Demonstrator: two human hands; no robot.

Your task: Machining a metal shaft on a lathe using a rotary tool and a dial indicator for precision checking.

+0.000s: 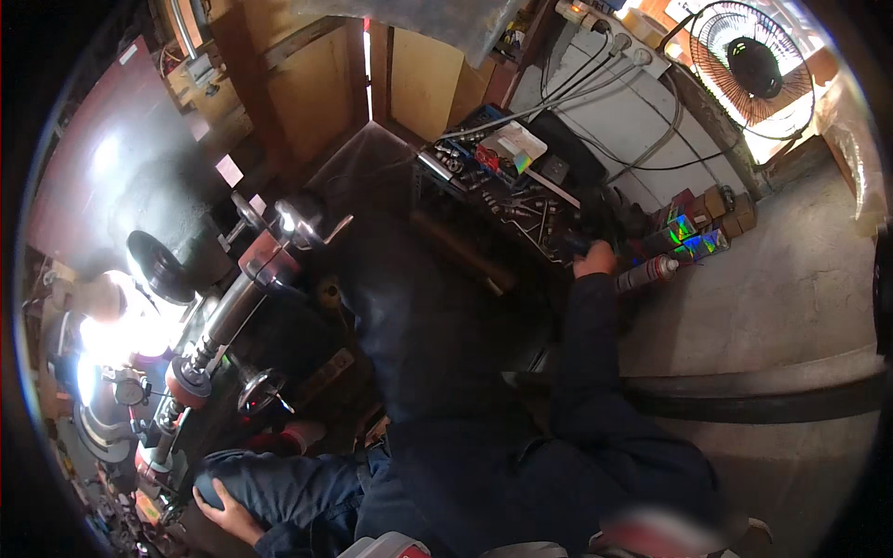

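1. Right hand (pixel 593 259): reaches forward in a dark blue sleeve to the dark cluttered tool tray (pixel 521 200); fingers curl down among the tools; what they grip cannot be told.
2. Left hand (pixel 226 511): rests flat, fingers spread, on the person's dark blue trouser knee (pixel 279 484) at the lower left; it holds nothing.
3. Cylindrical spray can, metallic with a red band (pixel 646 272): one, lying on its side just right of the right hand, on the grey concrete floor (pixel 791 279).
4. Small boxes with shiny rainbow-foil faces (pixel 693 237): about three, side by side, just behind the can.
5. Brown cardboard boxes (pixel 730 212): roughly three or four, small, stacked beyond the foil boxes near the wall.
6. Flat white package with a colourful corner (pixel 512 144): one, lying on the far part of the tool tray.
7. Round black wire-guard fan (pixel 752 65): one, upper right.
8. Pale square paper labels (pixel 229 170): two, on the dark panel at upper left.
9. Red-and-chrome motorcycle front, fork and mirrors (pixel 265 270): one, at the left.
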